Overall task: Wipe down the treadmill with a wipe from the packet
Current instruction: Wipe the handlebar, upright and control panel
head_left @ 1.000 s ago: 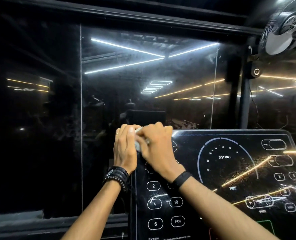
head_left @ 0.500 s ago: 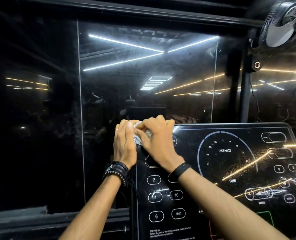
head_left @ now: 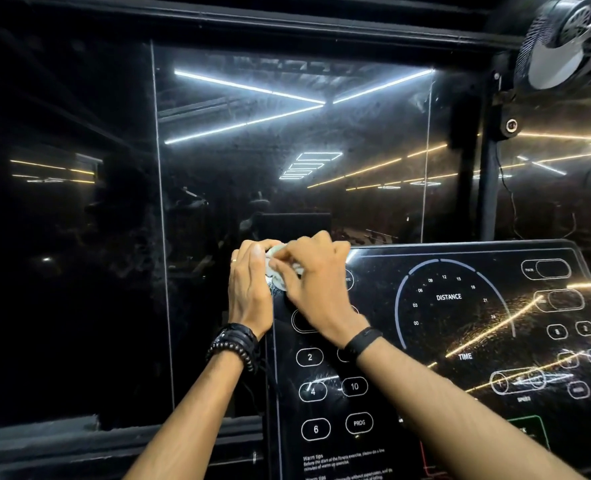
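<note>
The white wipe (head_left: 276,268) sits bunched between my hands at the top left corner of the treadmill console (head_left: 460,341). My right hand (head_left: 316,285) pinches it; my left hand (head_left: 249,289) curls around its other side.

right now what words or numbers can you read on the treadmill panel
On the treadmill console:
"DISTANCE"
"TIME"
"2"
"4"
"6"
"10"
"PROG"
"Warm tips"
Dial numbers 00 to 21.
Fine print and right-side buttons too blurred.
</note>
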Available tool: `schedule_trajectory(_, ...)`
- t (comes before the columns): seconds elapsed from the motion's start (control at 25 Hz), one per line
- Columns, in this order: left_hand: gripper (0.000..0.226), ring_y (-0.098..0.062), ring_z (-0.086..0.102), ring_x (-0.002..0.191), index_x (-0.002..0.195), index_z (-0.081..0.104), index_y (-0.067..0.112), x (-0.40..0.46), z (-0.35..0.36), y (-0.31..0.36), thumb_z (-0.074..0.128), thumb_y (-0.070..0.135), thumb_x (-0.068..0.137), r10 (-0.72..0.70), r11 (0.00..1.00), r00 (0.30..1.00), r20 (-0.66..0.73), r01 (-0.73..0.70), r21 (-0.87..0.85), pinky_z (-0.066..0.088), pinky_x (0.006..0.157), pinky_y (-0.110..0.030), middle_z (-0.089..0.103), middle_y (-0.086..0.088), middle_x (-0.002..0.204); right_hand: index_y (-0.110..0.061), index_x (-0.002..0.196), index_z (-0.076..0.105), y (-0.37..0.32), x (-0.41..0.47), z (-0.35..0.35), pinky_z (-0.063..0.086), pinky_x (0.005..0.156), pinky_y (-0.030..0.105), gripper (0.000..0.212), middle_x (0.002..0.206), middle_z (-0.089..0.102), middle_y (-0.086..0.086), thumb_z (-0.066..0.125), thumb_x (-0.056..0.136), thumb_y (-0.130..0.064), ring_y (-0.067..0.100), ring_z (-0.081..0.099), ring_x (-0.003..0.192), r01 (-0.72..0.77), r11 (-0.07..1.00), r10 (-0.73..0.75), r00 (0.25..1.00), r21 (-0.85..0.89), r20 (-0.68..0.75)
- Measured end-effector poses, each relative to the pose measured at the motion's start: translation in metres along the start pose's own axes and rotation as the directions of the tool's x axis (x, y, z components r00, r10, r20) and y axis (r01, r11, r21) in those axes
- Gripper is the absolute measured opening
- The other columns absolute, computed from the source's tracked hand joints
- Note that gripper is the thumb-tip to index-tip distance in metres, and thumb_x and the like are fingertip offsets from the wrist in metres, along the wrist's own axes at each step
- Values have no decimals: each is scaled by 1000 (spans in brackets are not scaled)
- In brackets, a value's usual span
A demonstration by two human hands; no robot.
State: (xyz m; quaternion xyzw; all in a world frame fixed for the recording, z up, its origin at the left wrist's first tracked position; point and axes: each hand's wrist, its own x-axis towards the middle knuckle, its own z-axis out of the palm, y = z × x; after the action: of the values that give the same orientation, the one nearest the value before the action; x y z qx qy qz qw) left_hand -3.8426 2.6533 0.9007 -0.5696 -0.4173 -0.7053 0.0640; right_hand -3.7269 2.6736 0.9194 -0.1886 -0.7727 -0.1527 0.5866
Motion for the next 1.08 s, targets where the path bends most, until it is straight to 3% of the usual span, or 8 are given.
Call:
schedule_trajectory(0.12, 50, -4, 50, 103, 107, 62, 31, -1, -1, 0, 16, 44, 96, -4, 1000, 1000, 6, 4, 13, 38, 91, -20, 63, 7, 105, -21, 78, 61, 4, -7, 0, 32, 71, 44, 10, 72, 53, -8, 58, 86, -16, 20, 45, 77, 194, 978, -190, 980, -71, 64)
schedule_trajectory(0.24, 52, -10, 51, 104, 109, 64, 27, 0, -1, 0, 16, 42, 97, 25, 1000, 1000, 14, -25, 19, 35, 92, -16, 64, 5, 107, -24, 79, 64, 16, 0, -11, 31, 75, 43, 11, 72, 57, -11, 69, 87, -20, 18, 47, 79, 13, 999, -15, 999, -42, -37)
schedule_trajectory(0.4, 51, -12, 51, 103, 108, 64, 28, -1, 0, -3, 16, 41, 97, 20, 1000, 1000, -5, -20, 21, 35, 90, -15, 64, 5, 105, -20, 81, 63, 24, -18, -15, 31, 74, 40, 16, 75, 55, -9, 62, 96, -25, 19, 46, 79, 237, 965, -225, 968, -110, 110)
schedule_trajectory(0.52, 51, -15, 52, 103, 108, 65, 26, 1, 3, -4, 17, 39, 98, 32, 999, 999, -26, -32, 2, 36, 91, -17, 65, 4, 106, -20, 80, 63, 23, -18, -23, 32, 74, 42, 12, 74, 56, -10, 73, 88, -17, 19, 46, 79, 90, 992, -90, 996, -92, 12)
schedule_trajectory(0.68, 55, -12, 53, 106, 108, 68, 22, 0, -2, -2, 17, 40, 98, 11, 1000, 1000, 2, -11, -21, 37, 92, -17, 66, 5, 108, -20, 84, 64, 14, -39, -19, 32, 72, 39, 8, 76, 55, -8, 68, 90, -15, 19, 46, 79, 342, 936, -324, 932, -90, 164)
schedule_trajectory(0.8, 55, -9, 53, 108, 111, 67, 25, 0, -4, 0, 17, 42, 98, 12, 1000, 999, 33, -12, -9, 36, 93, -16, 66, 5, 110, -21, 81, 64, 12, -43, -23, 29, 73, 40, 10, 76, 56, -10, 68, 88, -15, 20, 48, 79, 100, 992, -97, 995, -81, 40)
schedule_trajectory(0.92, 57, -9, 53, 107, 112, 68, 22, -2, -6, 1, 18, 46, 97, 16, 1000, 999, 36, -15, -15, 36, 92, -15, 65, 7, 109, -22, 86, 65, 0, -67, -14, 31, 74, 38, 7, 82, 55, -10, 66, 89, -15, 19, 48, 81, 304, 950, -287, 941, -78, 178)
schedule_trajectory(1.08, 47, -12, 54, 108, 113, 71, 20, 2, -5, 0, 38, 46, 93, 15, 1000, 998, 60, -14, -9, 40, 95, -22, 63, 17, 106, -22, 84, 63, 2, -63, -21, 32, 75, 38, 11, 79, 54, -12, 72, 87, -17, 17, 45, 79, 72, 995, -68, 996, -66, 57)
